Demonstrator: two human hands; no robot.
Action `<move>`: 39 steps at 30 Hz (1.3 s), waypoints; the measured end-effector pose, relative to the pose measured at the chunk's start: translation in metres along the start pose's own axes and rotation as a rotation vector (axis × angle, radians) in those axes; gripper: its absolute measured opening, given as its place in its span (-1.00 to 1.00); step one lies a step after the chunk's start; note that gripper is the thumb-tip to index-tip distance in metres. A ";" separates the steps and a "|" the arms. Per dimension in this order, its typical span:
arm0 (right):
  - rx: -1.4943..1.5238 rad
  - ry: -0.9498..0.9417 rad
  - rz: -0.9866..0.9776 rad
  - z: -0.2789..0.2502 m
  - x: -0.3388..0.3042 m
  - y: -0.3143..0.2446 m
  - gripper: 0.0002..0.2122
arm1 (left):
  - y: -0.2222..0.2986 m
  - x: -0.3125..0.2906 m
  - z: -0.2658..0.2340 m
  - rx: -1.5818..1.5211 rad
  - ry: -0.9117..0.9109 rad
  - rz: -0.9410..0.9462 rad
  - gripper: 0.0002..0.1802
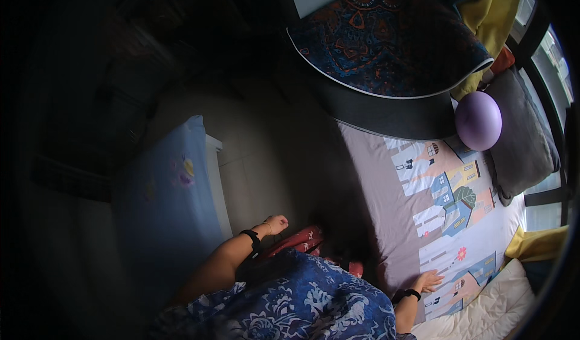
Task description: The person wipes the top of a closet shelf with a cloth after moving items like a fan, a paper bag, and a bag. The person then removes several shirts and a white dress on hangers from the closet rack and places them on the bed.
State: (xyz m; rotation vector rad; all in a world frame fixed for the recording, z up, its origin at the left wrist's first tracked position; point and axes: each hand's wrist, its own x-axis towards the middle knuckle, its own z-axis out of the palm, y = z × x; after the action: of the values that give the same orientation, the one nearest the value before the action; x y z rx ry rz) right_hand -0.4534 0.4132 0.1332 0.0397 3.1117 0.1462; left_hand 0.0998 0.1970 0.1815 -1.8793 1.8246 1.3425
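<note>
My right hand [429, 281] rests palm down on the printed bed sheet [386, 201], its fingers spread and nothing in its grasp. The sheet is grey along the side and carries pictures of houses and flowers. Off to the left, my left hand [276, 224] hangs above the floor beside the blue-covered furniture, fingers curled in and holding nothing that I can see. Dark bands circle both wrists.
A round purple ball [478, 121], possibly a balloon, sits by a grey pillow [522, 134] near the window. Across the bed's far end lies a dark patterned mat [386, 44] with a white edge. The blue cover [172, 183] drapes furniture at left. A cream quilt [492, 307] is bunched at lower right.
</note>
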 end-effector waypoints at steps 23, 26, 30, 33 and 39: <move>0.028 0.130 -1.345 -0.075 -0.220 -0.456 -0.45 | -0.238 0.047 -0.030 -0.617 0.455 -0.423 -0.84; 0.080 0.516 -1.092 -0.005 -0.227 -0.477 -0.56 | -0.259 0.030 -0.016 -0.017 0.318 -0.391 -0.77; -0.185 0.012 -1.415 -0.026 -0.315 -0.549 -0.59 | -0.284 0.045 -0.048 0.134 0.434 -0.413 -0.80; -0.182 -0.375 -1.635 -0.055 -0.380 -0.618 -0.61 | -0.291 0.075 -0.124 -0.254 0.648 -0.523 -0.88; -0.285 -0.802 -1.914 -0.086 -0.545 -0.732 -0.64 | -0.283 0.104 -0.199 -1.085 0.835 -0.535 -0.92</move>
State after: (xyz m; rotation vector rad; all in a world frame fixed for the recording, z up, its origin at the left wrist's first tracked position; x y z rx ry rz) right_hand 0.0710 -0.3376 0.1635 -1.9700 1.2773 0.3242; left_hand 0.4200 0.0502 0.0988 -3.5256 0.4833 1.5708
